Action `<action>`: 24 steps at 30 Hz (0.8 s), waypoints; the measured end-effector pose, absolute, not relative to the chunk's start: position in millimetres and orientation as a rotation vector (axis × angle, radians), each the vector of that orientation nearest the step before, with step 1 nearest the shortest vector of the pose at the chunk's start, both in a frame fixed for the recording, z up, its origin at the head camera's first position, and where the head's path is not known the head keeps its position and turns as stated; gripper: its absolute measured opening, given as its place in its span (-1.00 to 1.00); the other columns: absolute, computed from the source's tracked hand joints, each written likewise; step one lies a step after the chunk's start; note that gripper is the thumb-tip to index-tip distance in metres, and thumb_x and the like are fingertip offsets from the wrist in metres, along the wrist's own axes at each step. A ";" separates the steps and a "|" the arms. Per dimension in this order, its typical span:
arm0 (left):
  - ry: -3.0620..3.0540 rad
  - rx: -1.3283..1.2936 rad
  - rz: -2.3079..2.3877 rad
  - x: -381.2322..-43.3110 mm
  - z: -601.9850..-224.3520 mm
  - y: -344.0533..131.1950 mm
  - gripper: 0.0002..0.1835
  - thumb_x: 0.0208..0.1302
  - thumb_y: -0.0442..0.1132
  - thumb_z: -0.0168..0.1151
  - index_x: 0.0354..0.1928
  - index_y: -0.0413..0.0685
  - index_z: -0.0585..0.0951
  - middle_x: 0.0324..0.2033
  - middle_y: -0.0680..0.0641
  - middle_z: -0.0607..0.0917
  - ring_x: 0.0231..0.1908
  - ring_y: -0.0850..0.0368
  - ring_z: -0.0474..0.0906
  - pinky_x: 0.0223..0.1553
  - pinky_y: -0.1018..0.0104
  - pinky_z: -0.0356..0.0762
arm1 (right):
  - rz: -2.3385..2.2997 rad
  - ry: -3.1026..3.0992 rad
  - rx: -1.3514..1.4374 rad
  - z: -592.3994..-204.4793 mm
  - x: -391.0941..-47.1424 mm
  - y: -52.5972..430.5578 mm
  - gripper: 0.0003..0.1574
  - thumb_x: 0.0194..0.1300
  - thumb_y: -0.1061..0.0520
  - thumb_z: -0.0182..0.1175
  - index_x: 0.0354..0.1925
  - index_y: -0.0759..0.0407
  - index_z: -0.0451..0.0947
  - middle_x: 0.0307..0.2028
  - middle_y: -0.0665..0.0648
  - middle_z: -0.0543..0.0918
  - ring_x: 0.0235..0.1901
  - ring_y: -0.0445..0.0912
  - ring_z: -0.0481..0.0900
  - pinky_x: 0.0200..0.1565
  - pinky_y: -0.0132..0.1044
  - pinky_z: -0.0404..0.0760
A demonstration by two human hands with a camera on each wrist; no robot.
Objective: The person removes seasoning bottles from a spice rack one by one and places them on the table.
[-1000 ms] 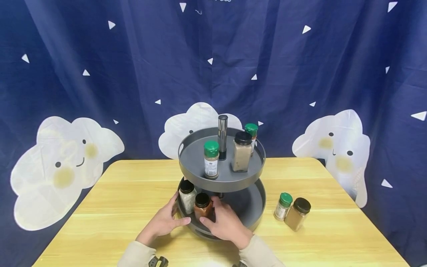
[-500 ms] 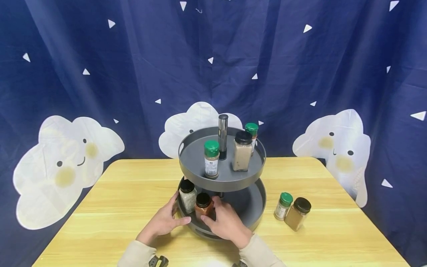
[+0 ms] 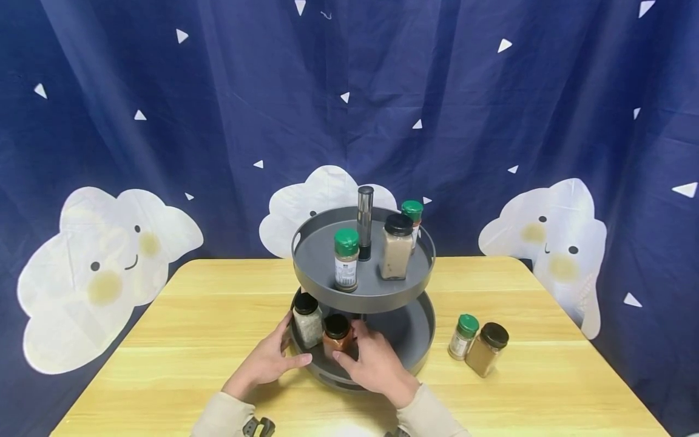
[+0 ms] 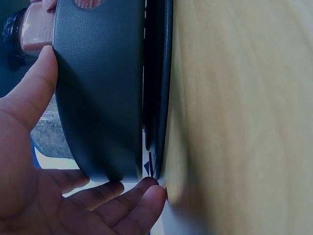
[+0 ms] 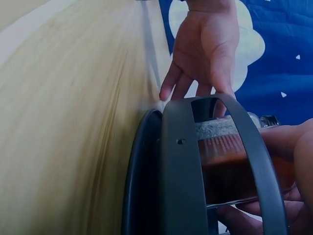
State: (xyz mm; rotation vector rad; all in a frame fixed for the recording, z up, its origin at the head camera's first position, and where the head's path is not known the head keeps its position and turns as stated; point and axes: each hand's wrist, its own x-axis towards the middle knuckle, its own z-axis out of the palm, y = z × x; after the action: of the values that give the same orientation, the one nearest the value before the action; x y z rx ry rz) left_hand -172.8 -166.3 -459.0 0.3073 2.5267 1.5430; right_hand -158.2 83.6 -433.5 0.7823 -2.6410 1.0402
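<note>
On the lower tier of a grey two-tier turntable (image 3: 415, 358), my right hand (image 3: 379, 367) holds a black-lidded jar of reddish-brown spice (image 3: 335, 345) between thumb and fingers. The right wrist view shows the spice jar (image 5: 222, 169) behind the handle opening in the tray's wall. My left hand (image 3: 267, 361) spreads along the tray's left side. In the left wrist view its thumb reaches the rim and its fingertips (image 4: 115, 188) lie along the outer wall (image 4: 100, 98). Beside the held jar stands a black-lidded jar of whitish grains (image 3: 309, 325).
The upper tier (image 3: 322, 240) bears a green-capped shaker (image 3: 346, 261), a black-lidded jar of beige powder (image 3: 396, 249) and another green-capped shaker (image 3: 412, 211) around a metal post (image 3: 364, 218). On the table (image 3: 218, 315), right of the turntable, stand a green-capped shaker (image 3: 463, 338) and a brown-filled jar (image 3: 486, 351).
The reddish-brown spice jar has shifted slightly right on the lower tier, along with my right hand. My left hand stays at the tray's side.
</note>
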 end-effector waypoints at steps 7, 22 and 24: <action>2.528 0.294 1.539 -171.9 -455.4 -166.6 0.16 0.10 -0.10 0.47 0.51 -0.24 -0.14 0.41 -0.42 0.07 0.31 -0.40 0.17 0.28 -0.15 0.24 | 1.041 -2.615 0.800 -431.4 -158.1 90.3 -0.41 0.21 -0.04 0.33 0.06 0.25 0.40 -0.30 0.08 0.63 -0.33 -0.13 0.62 -0.34 -0.33 0.62; 2.506 0.310 1.544 -172.0 -455.8 -167.5 0.16 0.11 -0.08 0.46 0.51 -0.24 -0.15 0.43 -0.41 0.03 0.31 -0.41 0.15 0.29 -0.16 0.22 | 1.038 -2.568 0.810 -426.6 -156.4 109.7 -0.52 0.19 -0.01 0.33 -0.02 0.17 0.43 -0.34 0.02 0.61 -0.38 -0.16 0.61 -0.38 -0.34 0.60; 2.508 0.308 1.543 -171.5 -455.4 -167.2 0.16 0.11 -0.08 0.47 0.51 -0.23 -0.15 0.43 -0.41 0.03 0.31 -0.42 0.16 0.28 -0.16 0.22 | 1.034 -2.547 0.795 -426.7 -156.2 112.5 -0.52 0.15 0.02 0.35 -0.04 0.16 0.44 -0.37 0.02 0.61 -0.41 -0.15 0.60 -0.40 -0.35 0.59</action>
State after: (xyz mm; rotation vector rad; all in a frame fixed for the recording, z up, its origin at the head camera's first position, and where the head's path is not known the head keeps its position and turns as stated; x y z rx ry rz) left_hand -171.5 -167.2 -455.4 0.3082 2.5077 1.5425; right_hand -156.2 112.5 -426.7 0.7951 -2.5473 1.0340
